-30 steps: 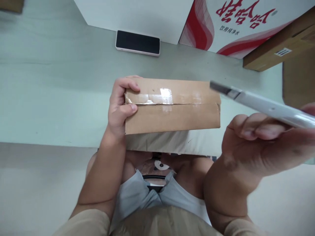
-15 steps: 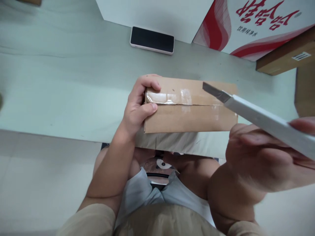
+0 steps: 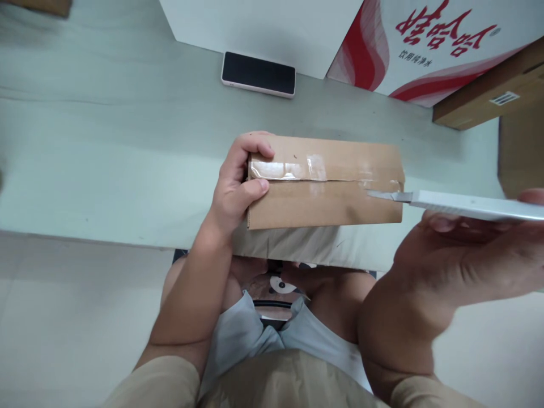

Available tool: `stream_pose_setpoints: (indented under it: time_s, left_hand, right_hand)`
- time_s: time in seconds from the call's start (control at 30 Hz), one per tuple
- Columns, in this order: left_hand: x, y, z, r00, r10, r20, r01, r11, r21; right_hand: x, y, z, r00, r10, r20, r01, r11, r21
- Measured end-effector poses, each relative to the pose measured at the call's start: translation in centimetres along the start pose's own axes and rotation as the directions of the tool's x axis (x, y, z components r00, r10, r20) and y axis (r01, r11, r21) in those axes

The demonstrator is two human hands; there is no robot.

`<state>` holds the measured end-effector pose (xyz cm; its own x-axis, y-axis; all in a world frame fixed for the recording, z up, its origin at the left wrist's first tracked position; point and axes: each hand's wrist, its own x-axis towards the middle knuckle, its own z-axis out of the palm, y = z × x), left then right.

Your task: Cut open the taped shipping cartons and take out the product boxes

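Note:
A brown cardboard box point(image 3: 323, 204) lies near the table's front edge, with clear tape point(image 3: 278, 170) along the seam of its face. My left hand point(image 3: 242, 175) grips the box's left end, thumb and fingers on either side of that seam. In my right hand point(image 3: 463, 255) is a utility knife point(image 3: 471, 205) with a white handle and its blade out. The blade points left over the right part of the box, just below the seam; whether it touches the cardboard I cannot tell.
A phone point(image 3: 258, 73) in a pale case lies flat beyond the box. Behind it stand a white carton point(image 3: 263, 28) and a red-and-white printed carton point(image 3: 408, 56). Another brown box point(image 3: 471, 107) is at the right, on the pale green table cover point(image 3: 106, 170).
The knife has swung from a slant to nearly level, its blade lowered from above the seam to just below it. My left hand keeps its hold; the view has shifted slightly.

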<state>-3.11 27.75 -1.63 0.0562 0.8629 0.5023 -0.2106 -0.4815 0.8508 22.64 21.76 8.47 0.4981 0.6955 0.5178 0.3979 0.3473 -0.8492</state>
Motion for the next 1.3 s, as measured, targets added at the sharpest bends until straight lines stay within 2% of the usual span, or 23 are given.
stream_pose_setpoints:
  time_s: [0.1, 0.27, 0.47, 0.6, 0.87, 1.03, 1.3]
  left_hand:
    - [-0.1, -0.1, 0.0, 1.000, 0.001, -0.002, -0.001, 1.000, -0.024]
    - [-0.1, 0.0, 0.2, 1.000, -0.015, -0.026, 0.014, 0.999, -0.041]
    - [-0.2, 0.2, 0.1, 0.999, -0.041, -0.012, 0.041, 0.997, -0.060]
    - [-0.3, 0.3, 0.0, 0.998, -0.064, -0.003, 0.064, 0.997, -0.035]
    - [-0.3, 0.3, -0.1, 1.000, -0.025, 0.011, 0.025, 0.999, -0.024]
    - [-0.3, 0.4, 0.0, 1.000, -0.024, 0.004, 0.024, 1.000, 0.001]
    - [-0.3, 0.4, -0.2, 0.999, -0.042, 0.012, 0.042, 0.999, -0.030]
  right_hand:
    - [-0.1, -0.1, 1.4, 0.989, -0.094, -0.115, 0.112, 0.981, 0.157]
    - [-0.3, -0.1, 2.3, 0.994, -0.006, -0.109, 0.029, 0.978, 0.204]
    - [-0.4, 0.5, 2.5, 0.998, 0.032, -0.063, -0.017, 0.973, 0.229]
    - [-0.6, 0.6, 2.5, 0.999, 0.010, -0.050, 0.000, 0.980, 0.199]
    - [-0.9, 0.8, 2.6, 0.992, -0.068, -0.109, 0.077, 0.993, 0.088]
    - [-0.7, 0.9, 2.6, 0.975, -0.166, -0.150, 0.175, 0.984, 0.044]
    - [-0.1, 1.4, 1.8, 0.957, -0.258, -0.135, 0.258, 0.966, -0.015]
